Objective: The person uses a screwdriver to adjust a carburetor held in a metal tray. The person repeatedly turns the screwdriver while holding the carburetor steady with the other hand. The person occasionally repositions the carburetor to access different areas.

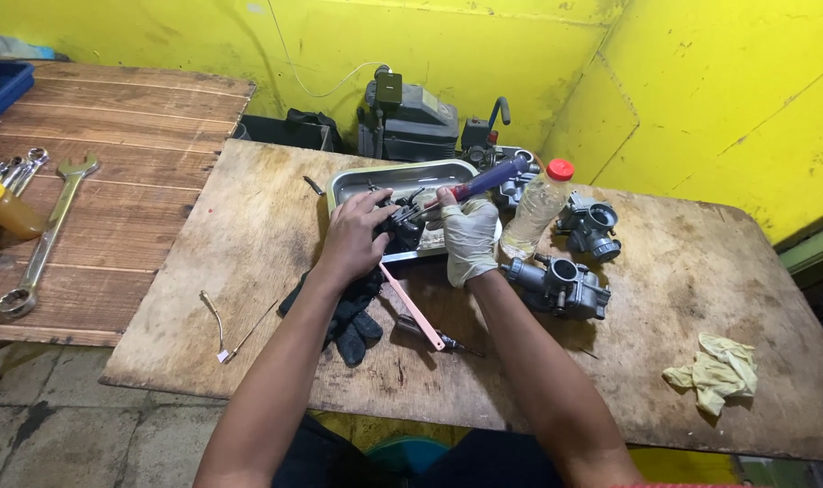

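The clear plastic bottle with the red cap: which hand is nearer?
Right. The gloved right hand sits just left of the bottle; the bare left hand is farther left, beyond the metal tray.

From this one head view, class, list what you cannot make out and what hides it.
- Dark part over the metal tray: mostly hidden by left hand and gloved right hand.
- Purple-handled tool: tip hidden among fingers.
- Blue bin: cut by left edge.
- Black gloves: partly under left forearm.
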